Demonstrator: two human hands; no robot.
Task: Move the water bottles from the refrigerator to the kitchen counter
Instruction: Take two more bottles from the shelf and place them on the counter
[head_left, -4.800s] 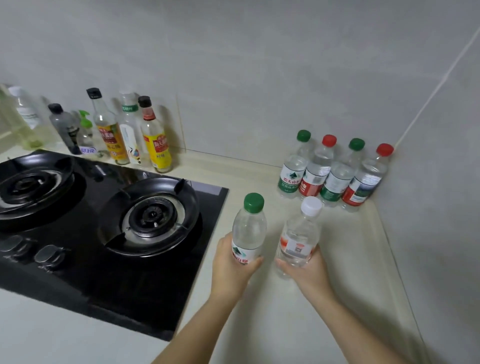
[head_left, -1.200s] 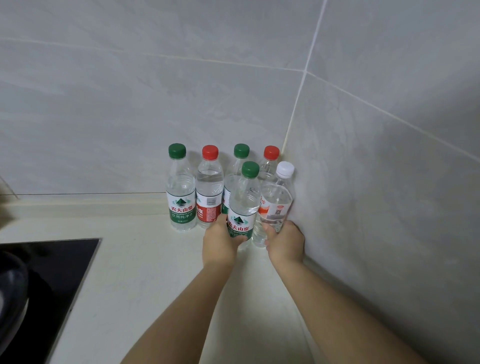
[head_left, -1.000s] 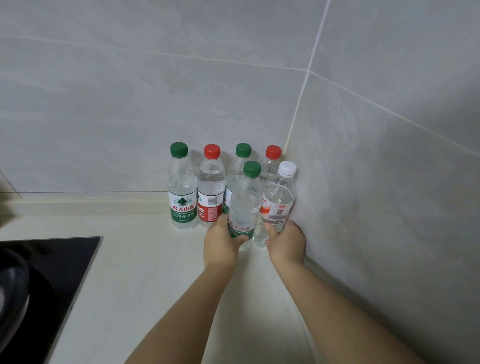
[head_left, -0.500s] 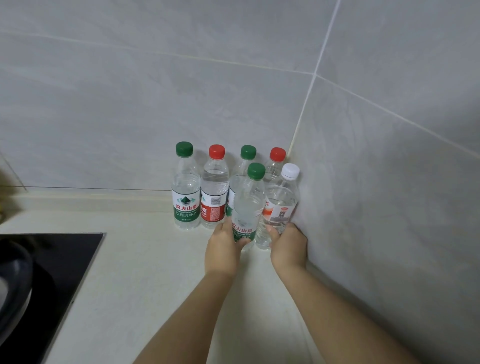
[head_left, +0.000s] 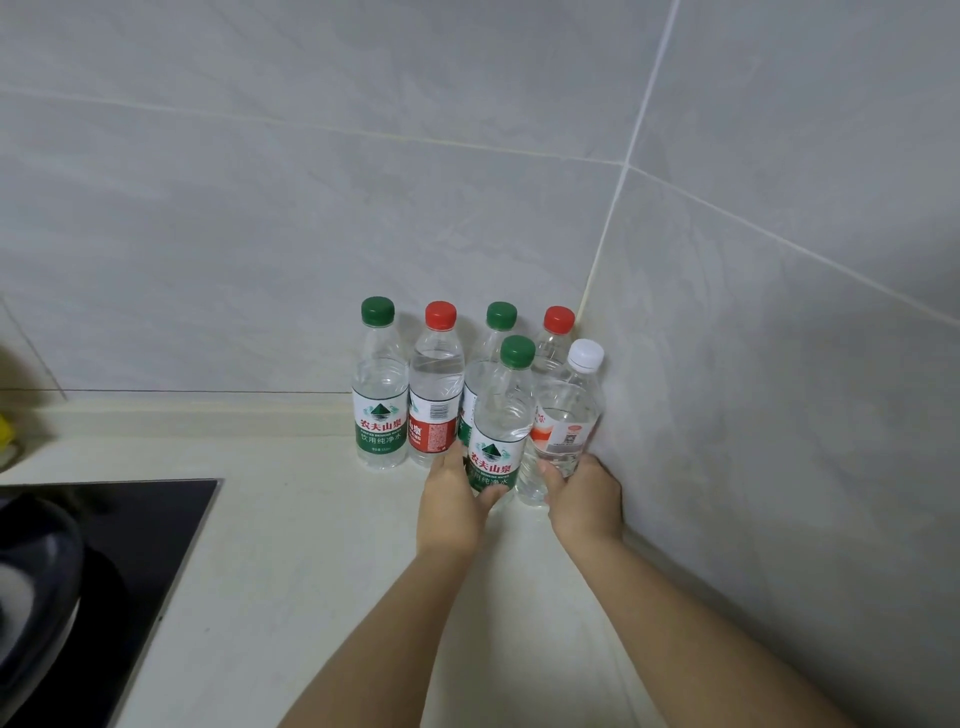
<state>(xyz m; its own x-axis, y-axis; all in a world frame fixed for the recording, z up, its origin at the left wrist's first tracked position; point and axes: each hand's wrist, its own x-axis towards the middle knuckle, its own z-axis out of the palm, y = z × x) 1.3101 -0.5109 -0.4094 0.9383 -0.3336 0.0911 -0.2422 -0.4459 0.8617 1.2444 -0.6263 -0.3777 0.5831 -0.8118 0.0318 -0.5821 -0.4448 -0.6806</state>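
Back right corner of the counter (head_left: 311, 545), where the two tiled walls (head_left: 779, 364) meet.

Left hand (head_left: 449, 506): fingers and thumb curled round the lower part of the front green-capped bottle (head_left: 503, 410), over the bottom of its green label. The bottle is upright. My hand hides its base, so I cannot tell whether it sits on the counter.

Right hand (head_left: 584, 499): wrapped round the lower part of the white-capped bottle (head_left: 566, 415), which has an orange and white label. It is upright and just beside the right-hand wall. Its base looks down on the counter.

The two held bottles stand side by side, touching or nearly so.

Just behind them, the back row of four bottles (head_left: 380, 405) stands along the rear wall. The caps run green, red, green, red from left to right, and the last red one is tucked into the corner itself.

Black stove top (head_left: 130, 545) at the counter's left edge, well apart from the bottles.
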